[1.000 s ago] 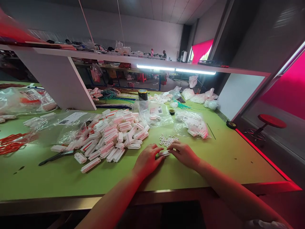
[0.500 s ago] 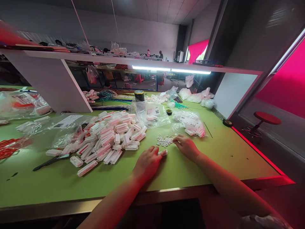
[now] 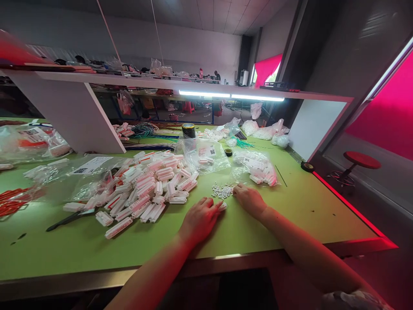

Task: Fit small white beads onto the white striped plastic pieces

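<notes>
My left hand (image 3: 200,216) rests on the green table, closed around a white plastic connector housing (image 3: 222,207), whose end shows past the fingertips. My right hand (image 3: 250,199) is at the right edge of a small pile of tiny white plastic pieces (image 3: 222,190). Its fingers are bent together at the pile; whether a piece is between them is too small to make out. Left of my left hand lies a large heap of white connector housings (image 3: 145,185), some with red parts.
A clear bag of white parts (image 3: 254,167) and a labelled clear bag (image 3: 206,157) lie behind the pile. Black tape rolls (image 3: 189,130) stand farther back. Dark-handled scissors (image 3: 66,219) and orange-red strips (image 3: 13,201) are at left. A lit shelf (image 3: 206,84) spans above the table.
My right hand has shifted slightly left and its fingers have bent in more at the edge of the small pile. My left hand stays nearly in place, with the housing still in it.
</notes>
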Tool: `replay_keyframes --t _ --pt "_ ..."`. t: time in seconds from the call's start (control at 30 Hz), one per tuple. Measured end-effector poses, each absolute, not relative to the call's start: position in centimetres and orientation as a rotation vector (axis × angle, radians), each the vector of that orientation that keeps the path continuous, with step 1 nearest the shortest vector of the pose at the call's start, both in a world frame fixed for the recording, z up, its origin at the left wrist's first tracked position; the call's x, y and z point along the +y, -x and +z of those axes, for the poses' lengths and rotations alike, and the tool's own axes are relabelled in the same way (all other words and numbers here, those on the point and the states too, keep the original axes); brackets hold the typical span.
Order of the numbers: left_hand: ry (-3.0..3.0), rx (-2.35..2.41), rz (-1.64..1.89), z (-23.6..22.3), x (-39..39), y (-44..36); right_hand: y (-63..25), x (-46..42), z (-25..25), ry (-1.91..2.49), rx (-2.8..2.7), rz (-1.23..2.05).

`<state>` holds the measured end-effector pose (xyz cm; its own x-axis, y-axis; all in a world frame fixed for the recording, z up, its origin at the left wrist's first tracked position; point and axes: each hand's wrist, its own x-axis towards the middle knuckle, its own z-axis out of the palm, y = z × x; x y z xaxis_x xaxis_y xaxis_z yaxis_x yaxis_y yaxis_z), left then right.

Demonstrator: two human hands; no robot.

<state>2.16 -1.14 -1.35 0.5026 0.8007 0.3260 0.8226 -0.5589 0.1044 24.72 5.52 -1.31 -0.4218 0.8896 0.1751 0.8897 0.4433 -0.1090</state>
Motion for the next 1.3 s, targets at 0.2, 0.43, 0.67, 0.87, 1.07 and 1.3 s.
replay_keyframes --t 0.2,0.43,0.67,0.87,1.07,1.3 --pt "2.705 -1.468 -0.611 -1.7 -0.8 -1.9 -24.9 5.6 -1.0 1.477 -2.472 0.045" --pt "2.708 -1.485 -0.668 -1.6 -0.8 -1.8 -24.4 5.2 -1.1 1.294 -2.339 0.222" --pt "2.715 -1.527 -0.675 -1.6 -0.6 -1.8 -23.8 3.8 -0.7 1.072 -1.979 0.775" --pt "2.709 -1.508 -0.733 -1.8 -0.6 -1.8 -23.1 3.1 -0.6 0.995 -2.056 0.735" --pt "2.705 -1.498 -0.696 -1.8 -0.6 -1.9 -22.8 3.4 -1.7 1.009 -2.036 0.799" --pt "2.71 -1.507 -0.718 -1.7 -0.7 -1.9 -23.0 3.3 -2.0 1.005 -2.113 0.666"
